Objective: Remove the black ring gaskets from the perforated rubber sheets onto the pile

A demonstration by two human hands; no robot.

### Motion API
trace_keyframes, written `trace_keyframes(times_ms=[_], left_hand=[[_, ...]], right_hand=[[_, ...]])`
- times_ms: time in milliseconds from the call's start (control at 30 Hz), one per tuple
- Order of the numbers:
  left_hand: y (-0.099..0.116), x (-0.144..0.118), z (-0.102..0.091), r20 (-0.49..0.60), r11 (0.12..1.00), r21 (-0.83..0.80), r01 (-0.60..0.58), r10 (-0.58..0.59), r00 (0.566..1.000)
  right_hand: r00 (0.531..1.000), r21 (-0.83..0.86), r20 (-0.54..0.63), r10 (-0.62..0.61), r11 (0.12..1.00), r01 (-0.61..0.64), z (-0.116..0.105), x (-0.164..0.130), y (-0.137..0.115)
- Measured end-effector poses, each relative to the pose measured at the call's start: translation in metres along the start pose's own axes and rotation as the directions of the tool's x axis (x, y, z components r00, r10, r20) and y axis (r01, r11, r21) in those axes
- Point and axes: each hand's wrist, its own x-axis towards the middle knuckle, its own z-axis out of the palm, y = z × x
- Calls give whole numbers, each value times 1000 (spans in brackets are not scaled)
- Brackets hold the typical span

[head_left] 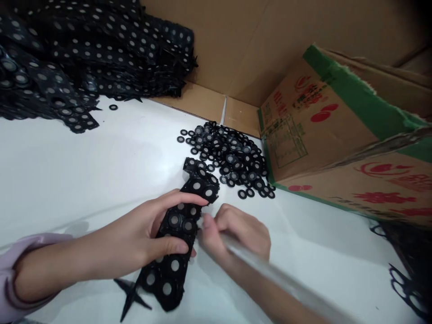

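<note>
My left hand (148,234) grips a black punched strip (175,252) full of round holes and small rings, held slantwise over the white table (84,171). My right hand (236,231) is blurred, its fingertips closed against the strip's right edge near one ring; whether it pinches a ring I cannot tell. A pile of loose black rings (229,157) lies just beyond the strip's upper end.
A big heap of black punched strips (84,54) fills the far left. A cardboard box with green and red print (337,135) stands at the right. Brown cardboard walls (256,45) close the back. Black scraps (405,279) lie at the right edge.
</note>
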Motion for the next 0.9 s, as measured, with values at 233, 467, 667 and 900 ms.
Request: trace_keyframes(times_ms=[233, 467, 667, 900], left_hand=[[5, 3, 0, -97, 998, -45, 48, -52, 994], [8, -6, 2, -169, 974, 191, 120, -87, 982], [-1, -4, 0, -100, 985, 134, 106, -93, 991], [-5, -5, 0, -80, 984, 144, 100, -89, 993]], right_hand=[[861, 587, 11, 508, 694, -417, -14, 10, 1], [965, 461, -80, 251, 867, -188, -13, 7, 0], [991, 124, 52, -122, 986, 115, -14, 2, -17], [983, 55, 48, -178, 983, 175, -12, 3, -13]])
